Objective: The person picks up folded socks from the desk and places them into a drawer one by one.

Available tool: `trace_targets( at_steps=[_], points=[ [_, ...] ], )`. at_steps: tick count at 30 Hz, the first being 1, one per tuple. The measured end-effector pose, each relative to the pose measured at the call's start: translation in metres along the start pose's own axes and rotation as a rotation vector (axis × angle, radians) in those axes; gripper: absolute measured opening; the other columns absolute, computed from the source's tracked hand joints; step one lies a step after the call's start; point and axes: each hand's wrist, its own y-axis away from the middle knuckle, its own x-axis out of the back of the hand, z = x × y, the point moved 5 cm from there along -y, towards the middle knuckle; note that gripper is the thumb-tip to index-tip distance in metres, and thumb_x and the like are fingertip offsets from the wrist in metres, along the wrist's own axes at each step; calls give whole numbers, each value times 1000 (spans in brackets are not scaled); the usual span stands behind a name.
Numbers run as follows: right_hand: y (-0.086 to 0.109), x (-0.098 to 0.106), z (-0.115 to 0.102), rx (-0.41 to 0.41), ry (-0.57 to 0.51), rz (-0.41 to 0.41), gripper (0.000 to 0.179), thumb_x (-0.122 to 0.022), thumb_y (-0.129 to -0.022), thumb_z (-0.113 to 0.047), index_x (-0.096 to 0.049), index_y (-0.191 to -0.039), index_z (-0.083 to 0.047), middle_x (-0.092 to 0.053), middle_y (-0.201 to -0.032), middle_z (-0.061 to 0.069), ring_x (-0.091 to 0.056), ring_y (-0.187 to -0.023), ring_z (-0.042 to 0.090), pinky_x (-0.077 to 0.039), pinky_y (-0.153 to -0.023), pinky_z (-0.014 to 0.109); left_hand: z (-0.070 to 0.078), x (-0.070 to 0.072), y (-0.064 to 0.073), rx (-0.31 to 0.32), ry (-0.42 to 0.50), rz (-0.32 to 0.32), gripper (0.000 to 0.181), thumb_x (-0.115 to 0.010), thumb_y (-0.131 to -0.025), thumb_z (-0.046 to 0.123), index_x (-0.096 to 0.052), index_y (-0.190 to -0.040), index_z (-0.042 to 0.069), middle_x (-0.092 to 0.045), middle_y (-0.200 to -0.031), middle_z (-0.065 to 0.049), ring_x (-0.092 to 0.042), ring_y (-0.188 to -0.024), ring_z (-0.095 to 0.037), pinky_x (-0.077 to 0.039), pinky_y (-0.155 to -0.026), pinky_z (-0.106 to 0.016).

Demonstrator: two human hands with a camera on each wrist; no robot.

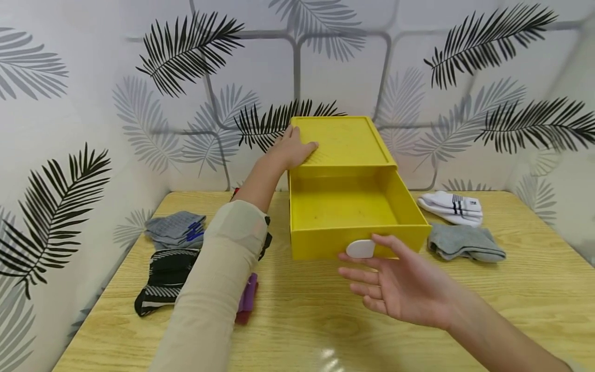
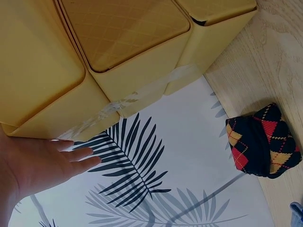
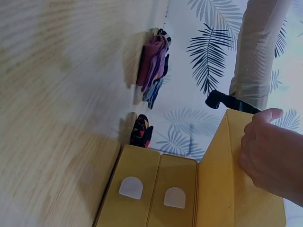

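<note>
A yellow drawer unit (image 1: 341, 139) stands at the far side of the table, its top drawer (image 1: 321, 245) pulled out toward me. Nothing lies inside that drawer. My left hand (image 1: 295, 150) rests on the unit's top at the left edge, thumb extended across it; in the left wrist view its fingers reach along the unit's side. My right hand (image 1: 404, 284) is at the drawer front, thumb and index finger pinching the white handle (image 1: 360, 249), the other fingers spread loosely below. Two lower drawers (image 3: 177, 172) are closed in the right wrist view.
Left of the unit lie folded grey socks (image 1: 172, 227), black patterned socks (image 1: 167, 279) and purple ones (image 1: 248, 294) partly behind my sleeve. Argyle socks (image 2: 262, 142) lie farther back. White socks (image 1: 453, 206) and grey socks (image 1: 465, 242) are on the right. A leaf-patterned wall (image 1: 260, 67) closes the back.
</note>
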Motion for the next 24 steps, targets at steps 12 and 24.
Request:
trace_targets(
  at_steps=[12, 24],
  points=[
    [4, 2, 19, -4, 24, -79, 56, -16, -100, -43, -50, -128, -8, -52, -125, 8, -54, -106, 18, -40, -93, 28, 0, 0, 2, 3, 7, 2, 75, -32, -95, 51, 3, -148, 11, 10, -152, -4, 3, -137, -28, -7, -107, -49],
    [3, 7, 20, 5, 69, -34, 53, -18, -100, -41, -51, -126, -8, -50, -128, 10, -54, -106, 19, -41, -91, 28, 0, 0, 0, -6, 0, 5, 75, -31, -95, 52, 3, -148, 11, 10, -152, -4, 4, -137, -27, -7, -108, -47]
  ],
)
